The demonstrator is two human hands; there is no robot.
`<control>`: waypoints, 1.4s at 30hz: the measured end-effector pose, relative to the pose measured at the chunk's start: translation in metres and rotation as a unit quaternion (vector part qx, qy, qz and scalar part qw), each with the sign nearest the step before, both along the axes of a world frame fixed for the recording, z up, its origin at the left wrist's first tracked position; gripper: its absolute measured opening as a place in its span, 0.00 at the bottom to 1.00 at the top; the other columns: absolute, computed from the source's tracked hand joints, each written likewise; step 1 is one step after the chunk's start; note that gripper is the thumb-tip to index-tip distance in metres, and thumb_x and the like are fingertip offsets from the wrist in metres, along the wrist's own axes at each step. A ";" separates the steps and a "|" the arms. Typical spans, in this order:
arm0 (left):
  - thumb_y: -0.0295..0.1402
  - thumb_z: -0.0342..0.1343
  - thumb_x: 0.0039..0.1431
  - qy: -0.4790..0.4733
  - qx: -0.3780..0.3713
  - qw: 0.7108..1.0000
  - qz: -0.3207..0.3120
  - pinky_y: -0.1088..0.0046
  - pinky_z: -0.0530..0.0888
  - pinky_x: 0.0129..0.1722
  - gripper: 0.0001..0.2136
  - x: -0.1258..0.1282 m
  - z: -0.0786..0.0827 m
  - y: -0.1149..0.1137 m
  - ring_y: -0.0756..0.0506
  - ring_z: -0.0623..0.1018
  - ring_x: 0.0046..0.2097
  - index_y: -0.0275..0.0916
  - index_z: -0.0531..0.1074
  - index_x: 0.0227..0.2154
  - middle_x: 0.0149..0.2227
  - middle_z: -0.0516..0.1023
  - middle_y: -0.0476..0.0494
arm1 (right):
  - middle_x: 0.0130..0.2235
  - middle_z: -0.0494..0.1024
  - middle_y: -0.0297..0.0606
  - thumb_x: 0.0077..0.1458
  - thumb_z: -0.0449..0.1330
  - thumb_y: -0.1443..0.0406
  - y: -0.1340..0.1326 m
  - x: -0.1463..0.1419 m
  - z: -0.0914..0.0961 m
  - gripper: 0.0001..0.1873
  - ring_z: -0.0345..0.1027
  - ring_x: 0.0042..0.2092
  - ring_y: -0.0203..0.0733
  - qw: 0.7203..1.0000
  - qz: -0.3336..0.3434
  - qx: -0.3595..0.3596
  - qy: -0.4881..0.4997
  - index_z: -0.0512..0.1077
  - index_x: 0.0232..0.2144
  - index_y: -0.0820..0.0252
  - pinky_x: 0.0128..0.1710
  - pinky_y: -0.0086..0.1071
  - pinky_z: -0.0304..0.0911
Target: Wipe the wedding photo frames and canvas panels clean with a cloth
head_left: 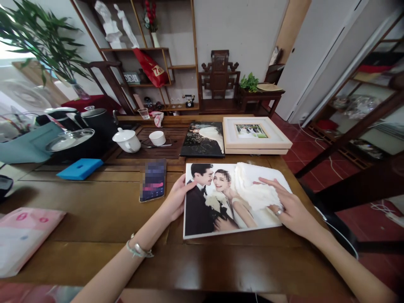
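A wedding photo album or panel [197, 210], its cover showing a couple in a dark suit and a white dress, is in front of me, tilted slightly. My left hand [179, 195] grips its left edge, thumb on the front and the other fingers behind. White gauzy fabric [249, 191] covers the right part of the picture; whether it is fixed to the cover, I cannot tell. My right hand [285, 204], wearing a ring, rests on this fabric near the right edge, with fingers stretched over it. Its lower fingers are partly hidden.
Behind the album lie a dark photo book [200, 141] and a pale framed box [257, 136]. A phone [153, 181] is left of my hand. Farther left are a blue box [79, 168], a lidded white cup [126, 141], a small bowl [157, 138] and a pink-white packet [28, 235].
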State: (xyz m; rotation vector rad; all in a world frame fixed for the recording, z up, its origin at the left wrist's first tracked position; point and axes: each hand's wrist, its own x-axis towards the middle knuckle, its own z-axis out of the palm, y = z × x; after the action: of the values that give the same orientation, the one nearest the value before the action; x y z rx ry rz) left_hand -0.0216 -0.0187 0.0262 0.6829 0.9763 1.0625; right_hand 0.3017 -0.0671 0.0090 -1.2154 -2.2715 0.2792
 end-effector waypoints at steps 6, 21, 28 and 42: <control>0.28 0.66 0.47 0.071 0.013 0.993 0.089 0.76 0.78 0.29 0.19 -0.009 0.039 -0.025 0.44 0.83 0.33 0.39 0.71 0.44 0.37 0.83 0.45 | 0.67 0.54 0.47 0.59 0.55 0.66 -0.030 -0.022 0.031 0.37 0.38 0.69 0.54 0.995 0.018 0.055 -0.081 0.46 0.67 0.57 0.64 0.63 0.37; 0.46 0.52 0.60 0.036 0.121 0.990 0.055 0.56 0.78 0.49 0.22 -0.009 0.077 -0.090 0.33 0.74 0.57 0.48 0.68 0.56 0.54 0.76 0.43 | 0.61 0.67 0.49 0.61 0.52 0.71 -0.043 -0.097 0.033 0.33 0.56 0.63 0.54 0.970 0.174 0.119 0.123 0.49 0.67 0.59 0.58 0.50 0.62; 0.37 0.58 0.59 0.110 0.109 0.976 0.153 0.59 0.66 0.62 0.26 0.009 0.029 -0.061 0.38 0.60 0.66 0.45 0.62 0.59 0.64 0.64 0.42 | 0.48 0.79 0.42 0.63 0.53 0.62 -0.034 -0.085 0.049 0.23 0.75 0.47 0.53 0.875 -0.171 -0.011 0.453 0.62 0.60 0.52 0.43 0.45 0.76; 0.41 0.53 0.63 -0.034 -0.210 0.960 0.183 0.60 0.81 0.42 0.19 -0.009 0.038 -0.036 0.36 0.83 0.43 0.33 0.72 0.50 0.37 0.84 0.36 | 0.58 0.70 0.46 0.57 0.60 0.56 -0.026 -0.032 0.037 0.31 0.64 0.59 0.56 0.973 -0.012 -0.106 0.203 0.60 0.61 0.52 0.57 0.55 0.61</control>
State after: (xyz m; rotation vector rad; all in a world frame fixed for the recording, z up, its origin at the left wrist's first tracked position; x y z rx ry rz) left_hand -0.0305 -0.0551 0.0641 0.1151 1.2495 1.1375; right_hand 0.2694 -0.0933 0.0464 -1.1631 -1.9056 0.7095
